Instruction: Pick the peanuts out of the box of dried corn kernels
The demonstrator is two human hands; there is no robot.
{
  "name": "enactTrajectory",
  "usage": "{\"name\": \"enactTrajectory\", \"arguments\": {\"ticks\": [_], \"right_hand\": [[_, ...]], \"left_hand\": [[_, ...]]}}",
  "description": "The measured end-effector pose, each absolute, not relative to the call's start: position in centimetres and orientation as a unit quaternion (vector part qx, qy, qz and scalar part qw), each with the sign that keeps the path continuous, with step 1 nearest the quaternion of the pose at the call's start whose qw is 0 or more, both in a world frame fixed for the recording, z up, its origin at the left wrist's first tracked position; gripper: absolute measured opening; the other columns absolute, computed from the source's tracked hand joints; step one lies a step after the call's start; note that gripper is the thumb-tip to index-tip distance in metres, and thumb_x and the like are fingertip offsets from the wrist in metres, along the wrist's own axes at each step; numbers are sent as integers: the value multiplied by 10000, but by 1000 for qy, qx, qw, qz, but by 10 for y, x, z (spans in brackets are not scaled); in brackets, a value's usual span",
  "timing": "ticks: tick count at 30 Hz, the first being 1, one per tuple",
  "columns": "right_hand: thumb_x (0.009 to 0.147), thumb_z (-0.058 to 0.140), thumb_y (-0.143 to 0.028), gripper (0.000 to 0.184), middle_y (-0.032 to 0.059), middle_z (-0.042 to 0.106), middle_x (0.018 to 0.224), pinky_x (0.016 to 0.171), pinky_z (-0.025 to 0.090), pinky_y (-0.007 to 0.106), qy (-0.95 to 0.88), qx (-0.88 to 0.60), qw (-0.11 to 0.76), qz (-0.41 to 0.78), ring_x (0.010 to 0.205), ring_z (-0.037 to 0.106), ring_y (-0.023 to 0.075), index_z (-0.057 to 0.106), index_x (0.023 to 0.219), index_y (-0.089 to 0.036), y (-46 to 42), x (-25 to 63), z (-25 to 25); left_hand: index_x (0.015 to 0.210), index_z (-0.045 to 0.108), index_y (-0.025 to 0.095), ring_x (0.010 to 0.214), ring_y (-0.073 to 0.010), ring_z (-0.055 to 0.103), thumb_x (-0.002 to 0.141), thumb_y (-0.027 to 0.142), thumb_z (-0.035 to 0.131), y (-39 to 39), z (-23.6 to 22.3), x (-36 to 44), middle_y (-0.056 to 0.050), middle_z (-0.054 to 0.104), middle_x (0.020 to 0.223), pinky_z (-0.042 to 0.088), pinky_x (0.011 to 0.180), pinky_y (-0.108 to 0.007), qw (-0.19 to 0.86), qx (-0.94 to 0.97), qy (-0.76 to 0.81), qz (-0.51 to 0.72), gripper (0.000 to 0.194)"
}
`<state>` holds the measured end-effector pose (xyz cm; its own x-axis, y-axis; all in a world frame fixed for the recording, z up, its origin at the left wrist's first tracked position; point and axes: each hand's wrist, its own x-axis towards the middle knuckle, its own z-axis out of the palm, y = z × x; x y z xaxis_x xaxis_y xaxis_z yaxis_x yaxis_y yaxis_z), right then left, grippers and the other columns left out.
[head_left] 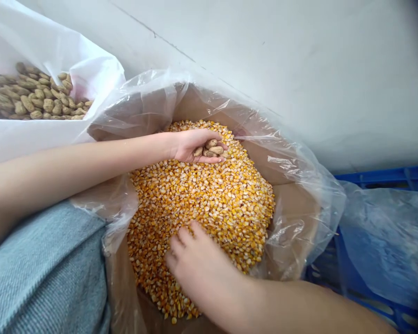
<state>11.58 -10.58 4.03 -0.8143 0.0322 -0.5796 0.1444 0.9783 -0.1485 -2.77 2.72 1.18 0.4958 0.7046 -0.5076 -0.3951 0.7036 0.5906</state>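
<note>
Several unshelled peanuts (214, 149) rest in the cupped palm of my left hand (197, 146), turned upward with the fingers curled around them. This hand is over the far part of a heap of yellow corn kernels (209, 199). Nearer to me, my right hand (198, 260) is palm down at the corn, its fingers apart and slightly blurred. The fingertips meet the kernels; whether they dip in, I cannot tell. A cardboard box (292, 218) lined with a clear plastic bag (320, 185) holds the corn.
At the upper left, a white sack (104, 74) holds more peanuts (38, 95). A blue plastic crate (379, 177) with clear plastic sheeting (390, 236) stands on the right. Behind the box is a pale wall (282, 55). My denim-covered leg (55, 269) is at lower left.
</note>
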Motion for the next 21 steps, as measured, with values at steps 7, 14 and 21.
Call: {"name": "enactTrajectory", "arguments": {"ticks": [7,14,21], "right_hand": [[801,349,-256,349,-11,374,1217,965,122,534,954,-189,225,-58,1189,170,258,479,1123,-223,-145,101,-14],[797,213,-173,470,-5,188,1322,948,93,561,950,-211,221,60,1225,54,258,276,1262,-183,-130,67,-44],[769,231,-209,487,37,231,1303,906,183,556,954,-127,256,90,1204,99,297,319,1246,-170,-147,48,-63]], "left_hand": [[864,531,83,592,-63,558,774,198,383,26,11,-26,-43,574,643,463,647,-150,837,189,396,328,208],[817,525,79,598,-71,560,794,207,366,27,10,-25,-40,567,630,467,607,-151,837,180,397,330,205],[821,512,83,594,-82,568,811,205,335,25,13,-27,-37,563,627,465,538,-145,834,177,403,332,215]]}}
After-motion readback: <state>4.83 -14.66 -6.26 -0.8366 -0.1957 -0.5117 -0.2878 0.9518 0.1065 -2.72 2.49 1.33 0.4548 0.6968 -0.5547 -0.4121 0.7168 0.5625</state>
